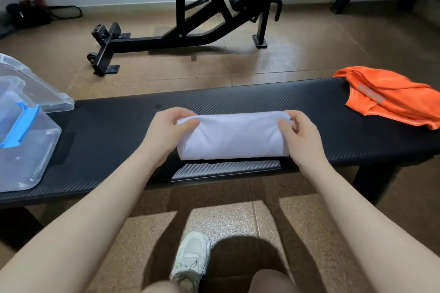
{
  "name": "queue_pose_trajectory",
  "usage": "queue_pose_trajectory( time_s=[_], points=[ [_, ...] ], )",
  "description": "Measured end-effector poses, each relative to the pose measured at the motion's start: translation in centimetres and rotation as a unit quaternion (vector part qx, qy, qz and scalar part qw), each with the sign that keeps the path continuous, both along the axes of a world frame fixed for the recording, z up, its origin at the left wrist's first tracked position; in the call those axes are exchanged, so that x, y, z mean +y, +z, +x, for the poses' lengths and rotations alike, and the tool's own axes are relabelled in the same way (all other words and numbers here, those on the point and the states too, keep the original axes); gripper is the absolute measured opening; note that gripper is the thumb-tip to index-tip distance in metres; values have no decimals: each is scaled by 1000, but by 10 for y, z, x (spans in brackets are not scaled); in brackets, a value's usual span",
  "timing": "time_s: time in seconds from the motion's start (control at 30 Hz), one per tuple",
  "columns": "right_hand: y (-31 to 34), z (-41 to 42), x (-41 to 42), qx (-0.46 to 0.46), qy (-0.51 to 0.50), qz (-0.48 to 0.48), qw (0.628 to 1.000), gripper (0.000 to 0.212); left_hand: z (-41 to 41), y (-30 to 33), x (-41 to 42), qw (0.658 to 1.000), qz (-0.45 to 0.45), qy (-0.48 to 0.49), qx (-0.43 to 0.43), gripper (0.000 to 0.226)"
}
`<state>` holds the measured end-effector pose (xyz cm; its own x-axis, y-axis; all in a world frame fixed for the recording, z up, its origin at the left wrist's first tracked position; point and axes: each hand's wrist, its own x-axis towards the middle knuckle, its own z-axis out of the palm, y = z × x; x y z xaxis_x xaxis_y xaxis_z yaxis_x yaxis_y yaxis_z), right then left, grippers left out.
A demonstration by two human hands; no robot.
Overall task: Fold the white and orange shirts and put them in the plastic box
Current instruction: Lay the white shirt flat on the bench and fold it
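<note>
Left hand (166, 129) and right hand (301, 137) each pinch an end of the folded white cotton shirt (232, 137) (resting on the black textured bench (119, 121)); crumpled orange shirt (390, 97) lies far right.

both hands (166, 129) (301, 134) pinched closed, arms outstretched.

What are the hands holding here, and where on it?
Both hands grip the folded white shirt at its far corners: left hand left end, right hand right end.

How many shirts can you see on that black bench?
2. The white shirt lies folded in the middle of the bench, held at its ends by the left hand and right hand. The orange shirt lies crumpled at the right end.
</note>
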<state>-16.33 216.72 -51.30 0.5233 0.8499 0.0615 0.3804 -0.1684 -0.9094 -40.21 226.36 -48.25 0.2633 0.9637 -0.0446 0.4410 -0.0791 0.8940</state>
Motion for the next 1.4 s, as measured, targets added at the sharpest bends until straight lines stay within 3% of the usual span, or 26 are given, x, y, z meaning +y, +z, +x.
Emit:
queue_pose_trajectory(
  time_s=[0.1, 0.23, 0.37, 0.43, 0.53, 0.6, 0.67, 0.7, 0.77, 0.93, 1.13, 1.17, 1.3, 1.4],
  points=[
    [-3, -2, 20, -70, -37, -81, 994, 28, 14, -8, 17, 993, 67, 10, 92, 14],
    [-14, -5, 34, -175, -47, -196, 964, 30, 23, -39, 30, 969, 118, -27, 217, 18],
    [-14, -11, 39, -267, -83, -243, 929, 27, 24, -50, 29, 939, 164, -47, 300, 23],
    [-11, -10, 38, -292, -96, -250, 918, 32, 23, -43, 26, 916, 229, -42, 328, 25],
    [-8, -12, 34, -397, -102, -157, 898, 38, 26, -33, 17, 876, 368, -110, 291, 35],
    [-7, -28, 32, -419, -30, -25, 907, 39, 32, -33, 9, 853, 359, -219, 310, 51],
    [-7, -56, 28, -337, 105, -10, 936, 49, 34, -43, 3, 832, 299, -292, 366, 72],
    [-10, -69, 25, -315, 172, -39, 932, 56, 30, -50, 3, 832, 264, -300, 384, 82],
    [-23, -78, 24, -355, 243, -86, 898, 72, 21, -62, 5, 842, 226, -285, 399, 93],
    [-37, -45, 26, -441, 260, -141, 847, 81, 12, -69, 14, 826, 237, -299, 414, 115],
    [-33, -9, 13, -513, 244, -196, 799, 94, 11, -73, 19, 831, 226, -293, 415, 107],
    [-31, -7, 11, -514, 245, -201, 797, 95, 11, -70, 19, 840, 216, -299, 397, 107],
    [-20, -15, 12, -548, 262, -195, 770, 88, -4, -44, 11, 942, 111, -251, 191, 88],
    [-23, -28, 16, -576, 311, -125, 745, 62, -18, -33, 2, 963, 160, -170, 132, 68]
  ],
)
